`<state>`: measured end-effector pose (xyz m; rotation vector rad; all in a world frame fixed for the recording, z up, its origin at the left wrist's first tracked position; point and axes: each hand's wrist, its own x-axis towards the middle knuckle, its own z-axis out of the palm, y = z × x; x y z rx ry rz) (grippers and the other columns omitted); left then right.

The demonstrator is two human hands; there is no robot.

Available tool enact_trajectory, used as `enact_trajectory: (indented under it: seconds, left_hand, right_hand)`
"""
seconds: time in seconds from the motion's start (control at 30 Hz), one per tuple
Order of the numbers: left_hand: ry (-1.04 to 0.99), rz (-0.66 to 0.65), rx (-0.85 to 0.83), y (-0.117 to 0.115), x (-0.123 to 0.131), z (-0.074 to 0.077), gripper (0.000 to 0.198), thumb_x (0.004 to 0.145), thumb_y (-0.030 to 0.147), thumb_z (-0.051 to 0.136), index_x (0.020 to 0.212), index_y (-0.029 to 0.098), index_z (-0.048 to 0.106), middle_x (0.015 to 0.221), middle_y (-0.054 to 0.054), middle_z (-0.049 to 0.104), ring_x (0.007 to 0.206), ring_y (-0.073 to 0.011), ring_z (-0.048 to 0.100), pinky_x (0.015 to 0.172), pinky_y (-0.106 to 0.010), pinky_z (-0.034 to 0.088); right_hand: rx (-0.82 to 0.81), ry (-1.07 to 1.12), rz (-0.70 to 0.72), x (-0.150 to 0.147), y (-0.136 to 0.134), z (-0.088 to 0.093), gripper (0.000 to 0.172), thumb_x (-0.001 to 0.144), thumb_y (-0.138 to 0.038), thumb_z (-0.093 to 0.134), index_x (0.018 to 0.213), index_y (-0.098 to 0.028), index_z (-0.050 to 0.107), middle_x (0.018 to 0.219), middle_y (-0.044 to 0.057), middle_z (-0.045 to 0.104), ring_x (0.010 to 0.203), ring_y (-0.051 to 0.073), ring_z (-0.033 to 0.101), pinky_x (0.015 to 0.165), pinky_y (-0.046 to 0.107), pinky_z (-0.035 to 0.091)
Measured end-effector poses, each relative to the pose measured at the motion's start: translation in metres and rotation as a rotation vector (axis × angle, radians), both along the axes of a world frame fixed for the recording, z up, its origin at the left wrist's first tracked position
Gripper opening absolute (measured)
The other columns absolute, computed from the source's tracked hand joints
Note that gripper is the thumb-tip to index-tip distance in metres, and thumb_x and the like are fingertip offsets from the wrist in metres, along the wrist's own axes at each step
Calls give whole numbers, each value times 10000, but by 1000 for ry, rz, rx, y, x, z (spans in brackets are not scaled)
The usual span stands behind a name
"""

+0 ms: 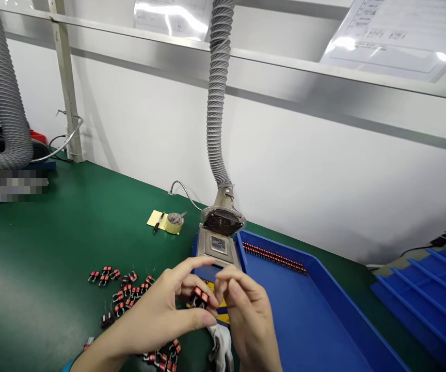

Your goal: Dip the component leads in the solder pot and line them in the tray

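Note:
My left hand (164, 299) is closed around a small black-and-red coil component (200, 297) with thin wire leads, held between thumb and fingers. Just to its right, my right hand (246, 310) has its thumb and fingertips pinched together by the component; whatever is between them is too small to make out. Many similar coil components (132, 292) lie loose on the green table left of my hands, with more (164, 359) below my left forearm. Beyond my fingers is a metal solder pot (203, 243) with a shiny square opening.
A blue tray (323, 320) on the right has rows of components (273, 257) along its far wall. A fume hood (223, 219) on a ribbed hose hangs over the pot. Tape (174, 223), a pen (158, 222), a white cloth (221, 346) and a blue rack (432, 289) are around.

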<state>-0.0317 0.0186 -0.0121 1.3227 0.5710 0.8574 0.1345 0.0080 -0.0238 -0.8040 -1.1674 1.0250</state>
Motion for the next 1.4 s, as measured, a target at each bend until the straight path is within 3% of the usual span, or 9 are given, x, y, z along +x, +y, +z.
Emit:
enact_trajectory:
  seconds: [0.1, 0.47, 0.77, 0.97, 1.1, 1.23, 1.4]
  left_hand:
    - [38, 15, 15, 1, -1, -2, 655, 750, 174, 702, 1354, 289, 475, 934, 16, 680, 911, -182, 607, 850, -306, 447]
    - [56, 4, 33, -1, 0, 5, 550, 787, 142, 664, 1297, 280, 511, 972, 22, 683, 919, -166, 603, 862, -302, 429]
    - [-60, -4, 22, -2, 4, 1, 412, 843, 131, 609, 1236, 218, 524, 872, 9, 631, 842, -146, 591, 770, -276, 433]
    - [-99, -1, -7, -2, 3, 1, 261, 902, 248, 570, 1155, 209, 519, 803, 34, 491, 735, -113, 462, 691, -238, 379]
    - [-20, 83, 67, -2, 1, 1, 148, 944, 342, 513, 987, 201, 530, 758, 40, 437, 717, -128, 387, 669, -249, 327]
    - [145, 178, 163, -4, 0, 3, 193, 952, 335, 482, 818, 199, 516, 770, 34, 445, 738, -143, 380, 671, -267, 292]
    - [199, 184, 199, -2, -1, 7, 219, 944, 339, 467, 787, 198, 524, 761, 29, 466, 727, -150, 392, 662, -271, 291]
  right_hand:
    - [3, -75, 116, -4, -2, -4, 136, 843, -359, 696, 827, -239, 757, 687, -6, 551, 566, 101, 529, 535, 221, 434]
    - [12, 66, 172, -9, 4, -9, 122, 868, -285, 687, 764, -246, 740, 637, -32, 511, 543, 75, 480, 491, 191, 389]
    - [50, 11, 106, -9, 4, -14, 171, 887, -281, 664, 730, -227, 705, 642, -29, 545, 607, 97, 497, 597, 213, 421]
    - [126, -84, 2, -12, 2, -14, 165, 886, -269, 660, 736, -236, 720, 664, -22, 550, 638, 108, 512, 607, 222, 423]
    - [159, -161, -99, -15, 0, -10, 145, 855, -241, 686, 714, -234, 720, 646, -17, 555, 615, 109, 513, 565, 209, 414]
    - [186, -184, -144, -18, -1, -7, 94, 820, -225, 710, 740, -255, 751, 636, -9, 578, 603, 117, 529, 552, 209, 438]
    - [166, -156, -179, -20, 0, -6, 82, 769, -208, 746, 696, -246, 741, 608, -16, 560, 567, 112, 521, 516, 197, 430]
